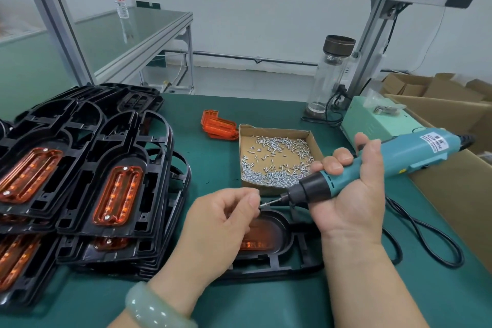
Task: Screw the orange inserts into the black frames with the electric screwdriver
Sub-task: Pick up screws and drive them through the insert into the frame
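- Gripping the electric screwdriver (386, 160), the right hand (348, 194) has all its fingers curled round the teal barrel, palm turned up toward the camera.
- Its long axis runs from the cable end, up and outward of that hand, down to the black nose; the bit points across at the other hand and slightly down.
- At the bit's tip the left hand (221, 224) pinches one small screw (266, 204) between thumb and forefinger, the other fingers loosely curled; a pale green bracelet (151, 309) circles that wrist.
- Directly beneath both hands lies one black frame (279, 261) on the green mat (213, 157), with an orange insert (259, 243) seated in it and partly hidden by the left hand.
- Just beyond the hands stands one open cardboard tray (314, 138) of loose silver screws, too many to count.
- Beyond the tray, on the left hand's side, sit loose orange inserts (218, 125); their number is unclear.
- Outward of the left hand rise stacked frames (87, 146), four orange inserts showing among them.
- Outward of the right hand: one looping black cable (426, 242), one pale green box (372, 120), one glass bottle (330, 74), and cartons (452, 120).
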`<move>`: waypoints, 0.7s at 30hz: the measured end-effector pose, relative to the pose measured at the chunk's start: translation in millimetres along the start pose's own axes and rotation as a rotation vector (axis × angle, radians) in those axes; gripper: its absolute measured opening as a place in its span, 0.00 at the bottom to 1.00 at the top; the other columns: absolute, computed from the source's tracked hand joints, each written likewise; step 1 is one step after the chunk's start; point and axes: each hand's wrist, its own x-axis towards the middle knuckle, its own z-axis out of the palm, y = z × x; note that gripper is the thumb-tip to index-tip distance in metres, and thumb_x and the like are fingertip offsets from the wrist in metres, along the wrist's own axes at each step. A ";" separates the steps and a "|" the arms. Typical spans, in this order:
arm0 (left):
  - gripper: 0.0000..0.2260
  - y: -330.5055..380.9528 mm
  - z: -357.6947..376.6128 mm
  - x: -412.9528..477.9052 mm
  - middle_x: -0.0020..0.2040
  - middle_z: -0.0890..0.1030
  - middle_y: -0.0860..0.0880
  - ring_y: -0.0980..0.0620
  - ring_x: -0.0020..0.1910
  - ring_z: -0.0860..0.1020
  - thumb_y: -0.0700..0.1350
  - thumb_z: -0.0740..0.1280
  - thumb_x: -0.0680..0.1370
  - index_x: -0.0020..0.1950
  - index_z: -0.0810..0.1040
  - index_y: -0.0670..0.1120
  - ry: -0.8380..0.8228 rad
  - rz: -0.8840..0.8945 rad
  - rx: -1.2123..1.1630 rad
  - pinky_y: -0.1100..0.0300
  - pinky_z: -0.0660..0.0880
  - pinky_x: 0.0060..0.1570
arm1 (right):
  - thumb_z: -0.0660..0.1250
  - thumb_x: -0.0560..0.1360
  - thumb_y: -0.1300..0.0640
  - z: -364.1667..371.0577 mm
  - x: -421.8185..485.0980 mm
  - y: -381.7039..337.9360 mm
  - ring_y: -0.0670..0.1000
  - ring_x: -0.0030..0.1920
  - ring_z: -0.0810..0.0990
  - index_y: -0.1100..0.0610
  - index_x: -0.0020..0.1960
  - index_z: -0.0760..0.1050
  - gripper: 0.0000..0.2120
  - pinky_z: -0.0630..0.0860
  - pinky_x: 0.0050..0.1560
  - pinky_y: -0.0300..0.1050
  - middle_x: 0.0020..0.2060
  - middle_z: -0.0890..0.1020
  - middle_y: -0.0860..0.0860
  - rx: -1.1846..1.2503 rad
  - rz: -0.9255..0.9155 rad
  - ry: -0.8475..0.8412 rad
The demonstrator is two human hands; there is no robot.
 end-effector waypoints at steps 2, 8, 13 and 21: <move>0.06 -3.6 -5.1 -0.3 0.37 0.82 0.60 0.65 0.38 0.77 0.47 0.69 0.74 0.41 0.81 0.58 0.022 0.092 0.245 0.74 0.72 0.41 | 0.66 0.75 0.49 -1.8 3.6 -3.9 0.43 0.25 0.69 0.50 0.51 0.71 0.08 0.72 0.33 0.37 0.28 0.71 0.45 -0.057 -0.022 0.027; 0.05 -5.6 -7.2 0.7 0.42 0.73 0.56 0.57 0.45 0.73 0.53 0.64 0.76 0.47 0.80 0.58 -0.170 0.229 0.773 0.59 0.71 0.48 | 0.65 0.79 0.53 -6.7 9.0 -5.8 0.45 0.24 0.69 0.52 0.49 0.70 0.05 0.70 0.32 0.38 0.27 0.71 0.46 -0.218 -0.082 0.055; 0.07 -6.5 -2.1 5.0 0.42 0.69 0.56 0.55 0.48 0.68 0.54 0.62 0.77 0.50 0.79 0.59 -0.247 0.224 0.883 0.58 0.70 0.47 | 0.66 0.78 0.54 -6.9 7.1 -4.1 0.46 0.25 0.70 0.52 0.50 0.71 0.04 0.71 0.31 0.39 0.28 0.72 0.46 -0.300 -0.092 -0.026; 0.09 -12.0 -0.9 5.1 0.43 0.69 0.57 0.55 0.50 0.68 0.54 0.62 0.78 0.53 0.80 0.62 -0.254 0.179 0.869 0.57 0.71 0.50 | 0.65 0.74 0.55 -1.3 -0.2 -3.9 0.47 0.23 0.70 0.54 0.50 0.74 0.06 0.70 0.28 0.40 0.28 0.71 0.48 -0.432 -0.113 -0.225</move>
